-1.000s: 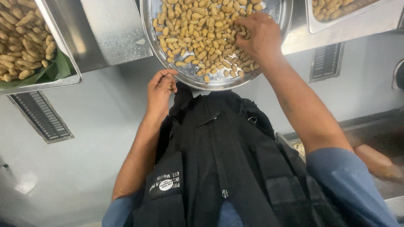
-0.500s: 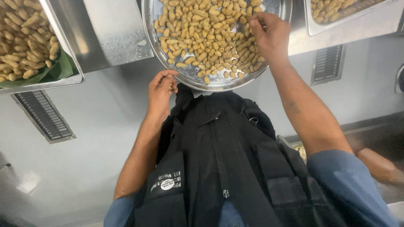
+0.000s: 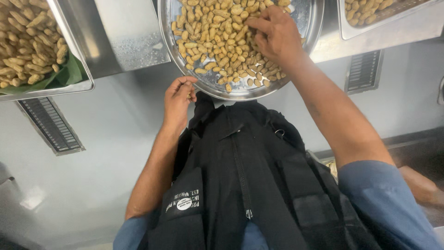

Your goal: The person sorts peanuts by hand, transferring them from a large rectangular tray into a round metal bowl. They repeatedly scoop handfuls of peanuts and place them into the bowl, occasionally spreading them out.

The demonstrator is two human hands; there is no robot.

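Sorting peanuts (image 3: pixel 217 41) in the round steel tray (image 3: pixel 305 28), our right hand (image 3: pixel 277 34) rakes with fingers spread; our left hand (image 3: pixel 178 99), curled loosely, grips its rim.

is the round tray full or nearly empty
Partly full: peanuts cover most of the round tray, with bare metal along its near edge. The right hand rests in them.

Black zipped vest (image 3: pixel 245 185), blue sleeves (image 3: pixel 388 203)
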